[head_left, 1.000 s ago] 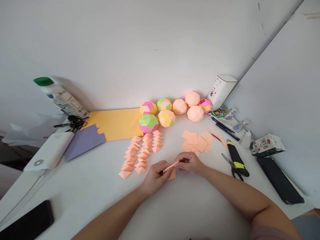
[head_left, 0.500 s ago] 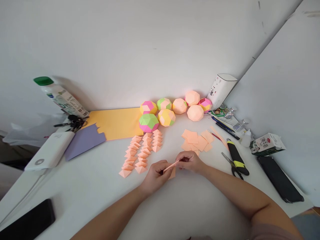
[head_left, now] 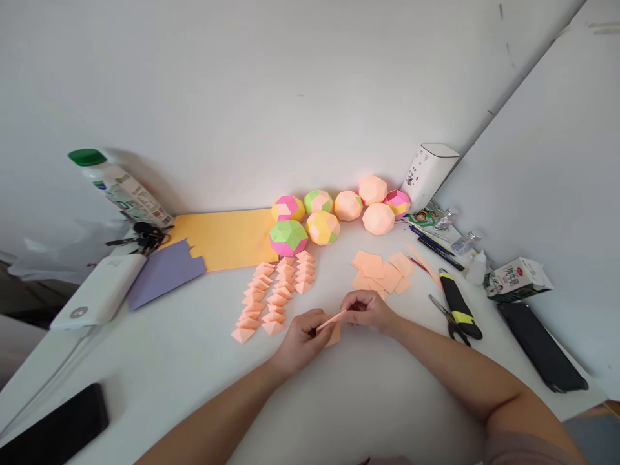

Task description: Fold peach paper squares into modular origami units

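Observation:
Between my two hands is a small peach paper piece (head_left: pixel 331 321), seen nearly edge-on. My left hand (head_left: pixel 304 339) pinches its near left end, and my right hand (head_left: pixel 367 312) grips its far right end with closed fingers. Another bit of peach paper (head_left: pixel 335 336) shows just below the held piece; part of it is hidden by my left hand. Beyond my left hand stand rows of folded peach paper pieces (head_left: pixel 273 316). Flat peach paper pieces (head_left: pixel 387 276) lie in a loose, overlapping pile beyond my right hand.
Several faceted paper balls (head_left: pixel 288 237) stand along the wall. Yellow sheet (head_left: pixel 227 240) and purple sheet (head_left: pixel 167 274) lie left, near a white power bank (head_left: pixel 99 294) and a phone (head_left: pixel 55 426). Right are scissors (head_left: pixel 451 321), a utility knife (head_left: pixel 460 303), a glue bottle (head_left: pixel 477 269) and a black case (head_left: pixel 541 345).
My right hand has shifted very slightly around the end of the paper piece. Both hands keep their hold, and the things on the table stay in place.

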The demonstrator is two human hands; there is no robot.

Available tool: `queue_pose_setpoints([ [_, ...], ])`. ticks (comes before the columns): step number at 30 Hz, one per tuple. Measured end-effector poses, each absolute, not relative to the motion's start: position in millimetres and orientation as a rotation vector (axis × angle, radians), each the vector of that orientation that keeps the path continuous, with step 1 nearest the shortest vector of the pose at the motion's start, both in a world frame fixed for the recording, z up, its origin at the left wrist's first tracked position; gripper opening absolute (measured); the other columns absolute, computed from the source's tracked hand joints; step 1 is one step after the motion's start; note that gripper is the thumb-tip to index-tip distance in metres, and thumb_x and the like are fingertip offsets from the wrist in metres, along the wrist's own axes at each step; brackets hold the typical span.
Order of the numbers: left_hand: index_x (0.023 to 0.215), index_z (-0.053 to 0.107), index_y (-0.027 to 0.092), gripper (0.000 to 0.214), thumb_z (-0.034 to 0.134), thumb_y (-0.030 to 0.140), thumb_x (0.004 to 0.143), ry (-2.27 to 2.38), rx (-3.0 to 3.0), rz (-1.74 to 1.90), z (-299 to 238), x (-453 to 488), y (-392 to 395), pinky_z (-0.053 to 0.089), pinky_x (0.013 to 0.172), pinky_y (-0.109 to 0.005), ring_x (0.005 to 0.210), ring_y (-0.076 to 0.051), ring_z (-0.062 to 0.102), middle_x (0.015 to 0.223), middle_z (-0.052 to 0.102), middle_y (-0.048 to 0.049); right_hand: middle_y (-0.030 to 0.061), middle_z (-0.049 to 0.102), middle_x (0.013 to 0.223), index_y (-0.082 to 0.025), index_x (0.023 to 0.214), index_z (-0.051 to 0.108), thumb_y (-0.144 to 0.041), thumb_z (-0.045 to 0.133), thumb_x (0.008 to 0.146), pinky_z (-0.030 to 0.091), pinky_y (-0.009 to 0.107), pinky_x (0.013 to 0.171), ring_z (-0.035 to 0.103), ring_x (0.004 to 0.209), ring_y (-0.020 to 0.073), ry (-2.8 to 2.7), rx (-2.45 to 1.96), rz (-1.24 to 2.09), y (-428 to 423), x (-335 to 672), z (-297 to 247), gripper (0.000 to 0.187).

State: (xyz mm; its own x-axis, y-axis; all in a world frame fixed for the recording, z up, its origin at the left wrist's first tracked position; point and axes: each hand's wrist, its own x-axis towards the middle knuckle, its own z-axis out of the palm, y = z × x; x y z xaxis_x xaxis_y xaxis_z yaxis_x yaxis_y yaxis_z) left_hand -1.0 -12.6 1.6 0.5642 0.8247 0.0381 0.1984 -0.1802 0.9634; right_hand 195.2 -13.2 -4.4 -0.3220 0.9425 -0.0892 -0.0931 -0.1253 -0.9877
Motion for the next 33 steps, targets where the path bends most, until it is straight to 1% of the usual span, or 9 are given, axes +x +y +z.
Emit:
queue_pose_setpoints([
  [4,0.074,0.067,0.016,0.031,0.047,0.037,0.086,0.866,1.703,0.717,1.9,-0.7,-12.5,0.033,0.052,-0.023,0.054,-0.011,0.038,0.059,0.041,0.0014,-0.0022,0.056,0.061,-0.014,0.069,0.062,-0.029,0.075,0.068,0.041,0.021,0.048,0.050,0.051,0.0083,-1.289,-1.062,1.597,-12.8,195.8,-3.6,0.019],
  [11,0.078,0.067,0.016,0.028,0.046,0.032,0.087,0.854,1.707,0.699,0.5,-0.5,-12.3,0.032,0.053,-0.022,0.055,-0.010,0.038,0.060,0.039,0.0018,-0.0030,0.055,0.058,-0.014,0.067,0.061,-0.029,0.075,0.067,0.039,0.020,0.046,0.048,0.049,0.0074,-1.288,-1.071,1.590,-12.4,195.4,-2.8,0.021],
  [18,0.078,0.067,0.016,0.027,0.046,0.031,0.086,0.847,1.698,0.693,0.0,-1.3,-11.8,0.032,0.053,-0.023,0.055,-0.010,0.037,0.060,0.039,0.0022,-0.0034,0.055,0.057,-0.015,0.064,0.061,-0.024,0.075,0.065,0.039,0.020,0.045,0.048,0.047,0.0072,-1.259,-1.053,1.591,-11.6,194.9,-2.3,0.017],
  [22,0.076,0.066,0.016,0.026,0.047,0.030,0.086,0.853,1.700,0.693,0.6,-1.1,-12.0,0.032,0.053,-0.023,0.055,-0.010,0.038,0.060,0.039,0.0020,-0.0036,0.055,0.055,-0.015,0.063,0.062,-0.024,0.075,0.065,0.039,0.021,0.044,0.048,0.046,0.0074,-1.251,-1.055,1.587,-11.0,194.5,-1.9,0.017],
  [26,0.073,0.064,0.015,0.026,0.046,0.028,0.086,0.854,1.684,0.693,-0.1,-1.2,-11.9,0.032,0.053,-0.022,0.055,-0.010,0.038,0.061,0.040,0.0020,-0.0029,0.056,0.057,-0.015,0.065,0.063,-0.024,0.074,0.067,0.039,0.021,0.044,0.049,0.046,0.0078,-1.252,-1.038,1.585,-10.9,196.2,-4.9,0.014],
  [30,0.075,0.065,0.015,0.024,0.047,0.028,0.085,0.856,1.670,0.690,-1.2,-1.6,-11.5,0.031,0.053,-0.022,0.056,-0.010,0.038,0.061,0.041,0.0020,-0.0025,0.056,0.057,-0.015,0.066,0.064,-0.023,0.072,0.069,0.038,0.021,0.044,0.049,0.047,0.0078,-1.267,-1.020,1.580,-11.5,198.6,-8.8,0.012],
  [33,0.074,0.064,0.016,0.025,0.048,0.030,0.086,0.867,1.630,0.692,-2.6,-1.8,-10.8,0.031,0.053,-0.022,0.056,-0.010,0.037,0.061,0.041,0.0022,-0.0026,0.056,0.056,-0.015,0.066,0.064,-0.023,0.070,0.071,0.037,0.021,0.044,0.048,0.046,0.0079,-1.256,-1.017,1.572,-11.4,199.4,-9.4,0.012],
])
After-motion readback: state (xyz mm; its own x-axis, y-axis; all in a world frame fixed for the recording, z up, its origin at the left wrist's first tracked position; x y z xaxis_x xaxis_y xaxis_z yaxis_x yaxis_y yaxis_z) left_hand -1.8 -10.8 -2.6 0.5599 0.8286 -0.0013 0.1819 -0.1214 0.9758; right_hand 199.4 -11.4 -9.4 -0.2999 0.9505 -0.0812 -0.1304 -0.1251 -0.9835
